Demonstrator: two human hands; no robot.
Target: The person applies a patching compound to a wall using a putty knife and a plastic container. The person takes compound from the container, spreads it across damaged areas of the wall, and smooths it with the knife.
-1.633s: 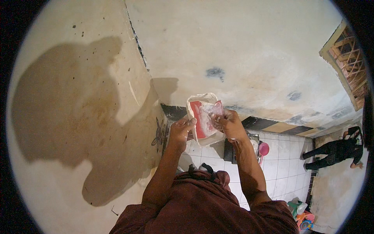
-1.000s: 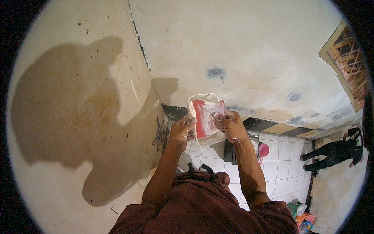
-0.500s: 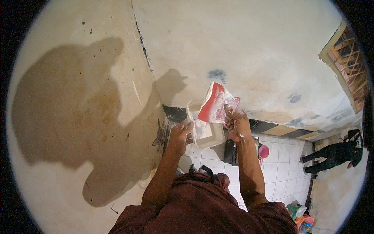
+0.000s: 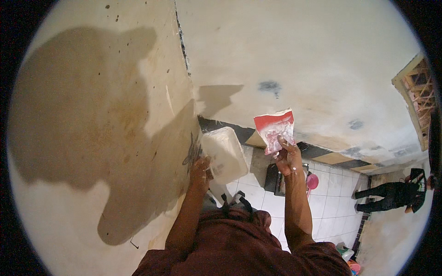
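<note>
My left hand (image 4: 200, 174) grips the near left side of a translucent rectangular plastic container (image 4: 225, 154), whose inside is streaked with a whitish residue. The container tilts with its open side toward me. In my right hand (image 4: 289, 159) is a flat red-and-white packet-like piece (image 4: 275, 124), smeared with white paste or powder. Its far edge stands up, apart from the container and to its right. My right fingers close round its lower end, and white spots mark that hand. Whether the piece is card or a flattened bag I cannot tell.
A stained wall (image 4: 313, 60) stands ahead, another wall (image 4: 106, 119) at left. On the white tiled floor (image 4: 329, 198) are a dark boxy object (image 4: 276, 180) and a pink dipper (image 4: 312, 181). A person in dark clothes (image 4: 391, 195) stands at far right, below a lattice opening (image 4: 419, 96).
The red-and-white piece has moved right, away from above the container, and turned more upright. My left hand has shifted slightly left and tipped the container.
</note>
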